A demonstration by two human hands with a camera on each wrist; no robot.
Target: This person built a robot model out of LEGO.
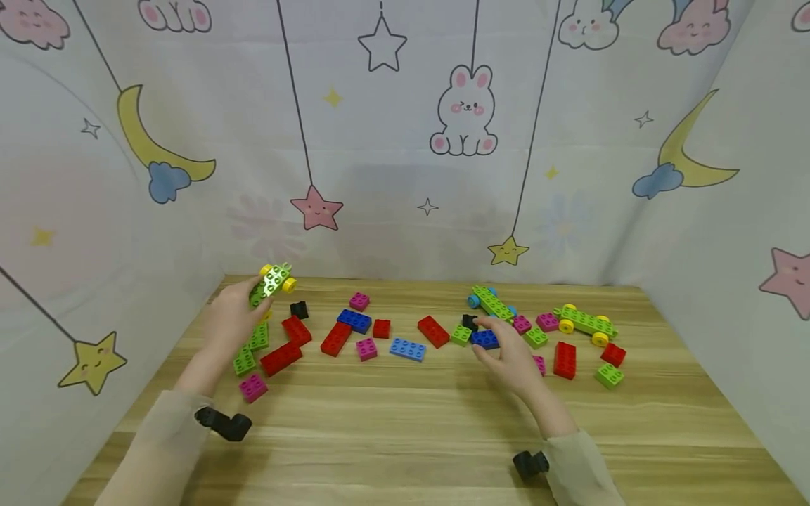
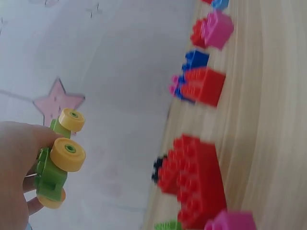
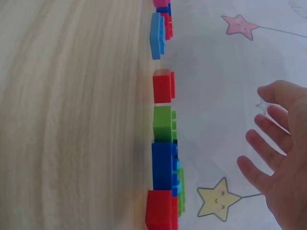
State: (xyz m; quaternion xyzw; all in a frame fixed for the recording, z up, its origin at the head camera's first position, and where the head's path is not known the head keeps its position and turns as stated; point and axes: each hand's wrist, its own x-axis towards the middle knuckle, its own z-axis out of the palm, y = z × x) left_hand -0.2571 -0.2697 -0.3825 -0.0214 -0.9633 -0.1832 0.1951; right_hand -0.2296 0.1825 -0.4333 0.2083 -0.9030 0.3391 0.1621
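Observation:
My left hand grips a green toy car base with yellow wheels, raised off the tabletop at the left. In the left wrist view, fingers and thumb wrap the studded sides of that car base. Over the right-hand bricks hovers my right hand, fingers spread and nothing held, as the right wrist view confirms. Nearest its fingertips lie a dark blue brick, a black brick and a small green brick. Just beyond is a green car base with blue wheels.
Another green car base with yellow wheels stands at the right, near a red brick. Mid-table lie a light blue brick and several red and pink ones. Red bricks and green bricks lie below the left hand. A patterned curtain backs the table.

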